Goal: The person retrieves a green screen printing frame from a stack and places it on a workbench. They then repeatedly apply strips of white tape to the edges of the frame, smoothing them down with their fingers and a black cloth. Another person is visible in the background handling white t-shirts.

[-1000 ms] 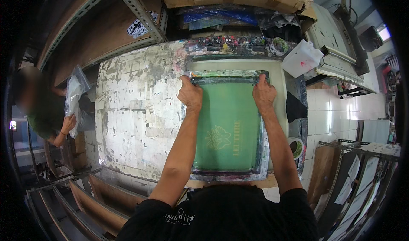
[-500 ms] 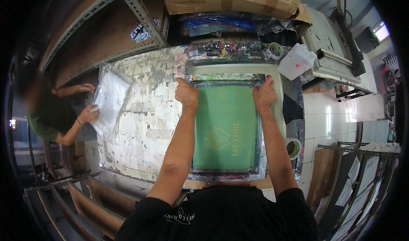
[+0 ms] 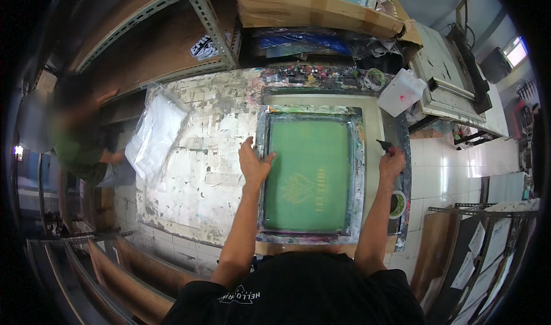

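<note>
A silk-screen frame with green mesh lies on the table in front of me. A pale line design and lettering show on the mesh's near half. My left hand is at the frame's left side, fingers spread, thumb over its edge and nothing held. To the right of the frame, my right hand is closed on a black cloth. Only a small bunched end of the cloth sticks out past the fingers; the rest is hidden. A round tub with greenish contents stands beside my right forearm.
A white plastic container stands at the table's far right corner. Clear bags with white contents lie at the left, next to a co-worker. A cardboard box sits beyond the table. Wooden racks stand near left.
Both hands have let go of the frame's far corners. My left hand has come nearer along the left side; my right hand has moved right and gripped the black cloth. The co-worker has turned away.
</note>
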Demonstrator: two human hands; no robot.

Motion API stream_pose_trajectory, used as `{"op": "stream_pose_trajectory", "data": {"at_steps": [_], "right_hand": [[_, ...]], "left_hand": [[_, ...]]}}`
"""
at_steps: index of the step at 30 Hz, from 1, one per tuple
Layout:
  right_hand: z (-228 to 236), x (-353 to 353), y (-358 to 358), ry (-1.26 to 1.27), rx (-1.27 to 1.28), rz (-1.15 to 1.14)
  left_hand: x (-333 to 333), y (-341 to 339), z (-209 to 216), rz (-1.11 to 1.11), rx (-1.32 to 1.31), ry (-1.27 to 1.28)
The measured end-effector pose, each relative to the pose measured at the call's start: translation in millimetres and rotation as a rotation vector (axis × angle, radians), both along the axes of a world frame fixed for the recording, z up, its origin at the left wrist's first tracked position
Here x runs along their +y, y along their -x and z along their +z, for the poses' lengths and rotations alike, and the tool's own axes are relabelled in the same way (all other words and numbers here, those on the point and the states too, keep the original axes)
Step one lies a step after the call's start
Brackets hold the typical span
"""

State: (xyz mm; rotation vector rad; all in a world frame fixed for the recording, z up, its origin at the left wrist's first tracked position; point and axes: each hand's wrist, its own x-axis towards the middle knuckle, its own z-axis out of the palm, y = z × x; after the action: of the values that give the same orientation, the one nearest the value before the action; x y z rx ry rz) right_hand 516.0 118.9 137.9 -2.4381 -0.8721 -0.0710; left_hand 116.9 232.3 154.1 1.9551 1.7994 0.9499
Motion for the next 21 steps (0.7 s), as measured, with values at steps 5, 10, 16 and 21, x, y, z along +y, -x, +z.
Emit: {"op": "stream_pose_trajectory", "data": {"at_steps": [5, 10, 16, 21], "right_hand": [[48, 62, 82, -0.414, 0.217, 0.370], [-18, 116, 145, -0.055, -0.062, 0.683], [-15, 117, 136, 0.227, -0.324, 0.459], [-9, 136, 202, 0.139, -0.299, 0.641]], "left_hand": [[-29, 7, -4, -0.040, 0.009, 0.035], [-23, 4, -4, -0.010, -0.091, 0.109], [-23, 10, -11, 0.010, -0.116, 0.146], [-20, 12, -14, -0.005, -0.097, 0.119]]}}
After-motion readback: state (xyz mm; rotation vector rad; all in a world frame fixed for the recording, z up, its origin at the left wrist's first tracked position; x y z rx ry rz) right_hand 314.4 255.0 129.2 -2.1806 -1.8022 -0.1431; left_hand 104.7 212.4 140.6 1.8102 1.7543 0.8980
